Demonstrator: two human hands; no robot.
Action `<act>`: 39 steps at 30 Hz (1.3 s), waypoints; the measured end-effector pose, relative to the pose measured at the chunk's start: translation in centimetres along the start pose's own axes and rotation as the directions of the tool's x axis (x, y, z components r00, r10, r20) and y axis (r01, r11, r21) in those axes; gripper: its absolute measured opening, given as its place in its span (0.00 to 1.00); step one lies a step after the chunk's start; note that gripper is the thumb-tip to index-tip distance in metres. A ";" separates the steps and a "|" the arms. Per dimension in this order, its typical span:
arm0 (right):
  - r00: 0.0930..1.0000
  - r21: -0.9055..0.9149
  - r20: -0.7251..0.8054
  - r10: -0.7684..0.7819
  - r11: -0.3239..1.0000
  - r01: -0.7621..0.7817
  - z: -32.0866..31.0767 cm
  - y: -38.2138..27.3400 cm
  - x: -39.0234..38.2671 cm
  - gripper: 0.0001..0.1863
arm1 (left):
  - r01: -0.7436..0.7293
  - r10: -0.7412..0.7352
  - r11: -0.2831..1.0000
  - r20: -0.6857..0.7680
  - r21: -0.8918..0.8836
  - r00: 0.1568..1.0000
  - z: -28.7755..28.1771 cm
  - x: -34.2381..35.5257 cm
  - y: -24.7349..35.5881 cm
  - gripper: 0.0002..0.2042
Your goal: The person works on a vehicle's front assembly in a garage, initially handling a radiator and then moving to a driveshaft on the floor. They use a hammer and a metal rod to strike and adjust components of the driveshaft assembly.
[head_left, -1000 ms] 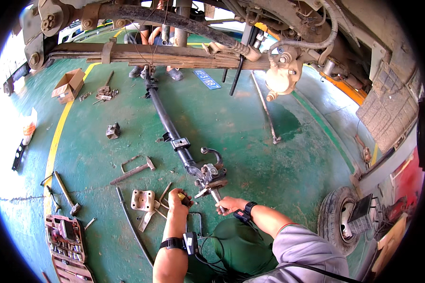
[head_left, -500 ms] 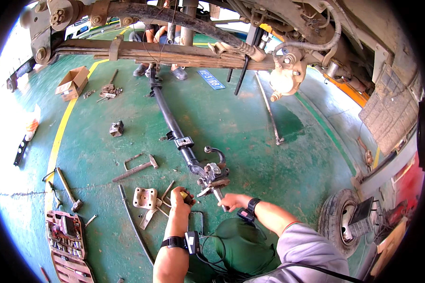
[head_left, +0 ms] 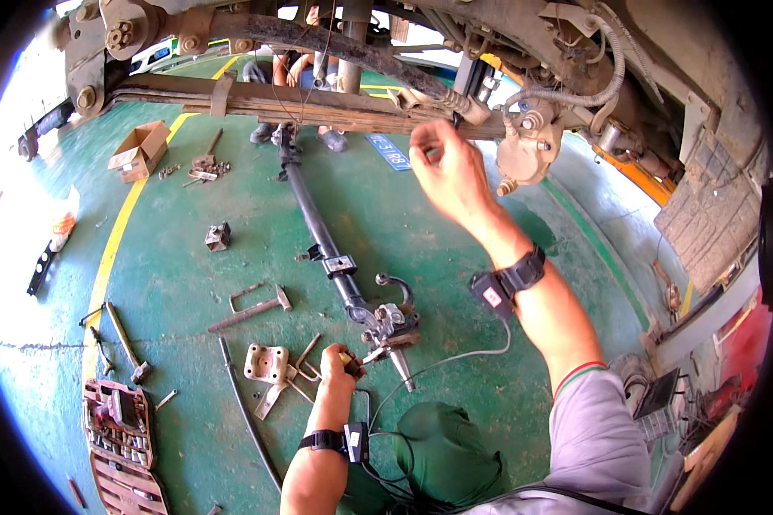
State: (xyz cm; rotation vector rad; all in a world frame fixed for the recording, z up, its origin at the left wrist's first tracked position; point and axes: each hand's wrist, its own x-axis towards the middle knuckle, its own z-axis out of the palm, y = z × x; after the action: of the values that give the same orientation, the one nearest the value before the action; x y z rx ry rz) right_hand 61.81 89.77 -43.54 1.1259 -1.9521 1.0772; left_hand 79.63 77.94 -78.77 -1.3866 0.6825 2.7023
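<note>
A long black axle beam [head_left: 311, 206] lies on the green floor, running away from me. At its near end is a steering knuckle [head_left: 392, 321] with a bare tapered spindle [head_left: 403, 369]. My left hand [head_left: 333, 371] is closed around a small yellow-and-dark object [head_left: 349, 363], just left of the spindle. High above the floor, my right hand [head_left: 455, 176] is raised near the leaf spring [head_left: 318, 100] on the vehicle's underside. Its fingers are curled and slightly blurred; whatever they hold, if anything, is hidden.
Left lie a hammer [head_left: 253, 311], a long-handled mallet [head_left: 127, 343], a metal bracket plate [head_left: 266, 364], a dark rod [head_left: 247, 403] and an open socket set [head_left: 120, 438]. Farther off are a cardboard box [head_left: 140, 150] and a crouching person [head_left: 296, 70]. A brake caliper-like part [head_left: 524, 154] hangs at right.
My right hand has left the spindle and risen up and forward toward the vehicle's underside. My left hand stays beside the knuckle with the yellow-and-dark object. The view has shifted slightly.
</note>
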 end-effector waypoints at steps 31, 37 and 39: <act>0.954 -0.027 0.256 0.158 0.987 -0.156 2.8 4.5 -9.2 0.11 | -0.072 0.070 0.997 -0.100 -0.024 0.993 0.2 -1.4 0.9 0.06; 0.603 -0.097 0.761 0.239 0.961 -0.258 13.0 3.2 -18.2 0.10 | -0.110 0.115 0.992 -0.080 0.067 0.990 0.4 -3.5 1.1 0.07; 0.446 -0.151 0.860 0.248 0.958 -0.242 17.7 4.2 -21.9 0.12 | -0.140 0.144 0.986 -0.041 0.094 0.989 0.3 -4.4 1.4 0.08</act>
State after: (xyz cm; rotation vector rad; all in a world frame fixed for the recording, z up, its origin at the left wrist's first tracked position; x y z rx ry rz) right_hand 65.45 83.68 -71.14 1.6279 -3.0025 0.6149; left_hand 81.73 77.51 -74.69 -1.4370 0.9304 2.7116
